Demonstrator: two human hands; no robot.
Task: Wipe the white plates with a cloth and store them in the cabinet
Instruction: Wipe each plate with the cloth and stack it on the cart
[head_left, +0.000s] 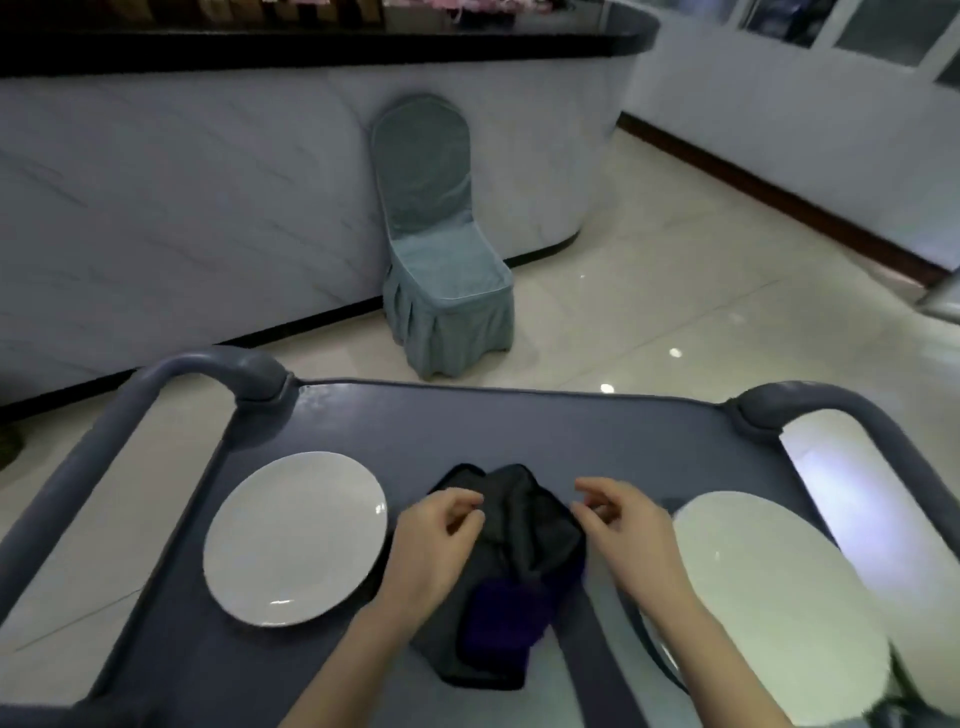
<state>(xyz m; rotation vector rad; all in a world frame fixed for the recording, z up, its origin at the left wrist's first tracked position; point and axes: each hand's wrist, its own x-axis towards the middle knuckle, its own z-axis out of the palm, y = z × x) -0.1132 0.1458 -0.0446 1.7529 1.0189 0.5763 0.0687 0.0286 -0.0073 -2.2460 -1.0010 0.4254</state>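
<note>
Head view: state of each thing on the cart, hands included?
Left white plate: flat on cart, not held.
Right white plate: flat on cart, not held.
Dark cloth: crumpled between the plates.
Left hand: fingers curled at cloth's left edge, grip unclear.
Right hand: fingers curled at cloth's right edge, grip unclear.

Dim, cool, bluish indoor light; the whole frame is soft, with no crisp edges; small white glints dot the glossy floor (675, 291) past the far edge of the cart (519, 426), and a hard white glare burns on it beside the right edge; the right plate (769, 587) is washed pale, the left plate (296, 540) bears thin rim highlights; the cloth (524, 540) sinks into near-black, its folds barely readable; wide-angle bending curves the counter (208, 208) and handles (831, 400); the lower right corner is smeared.
</note>
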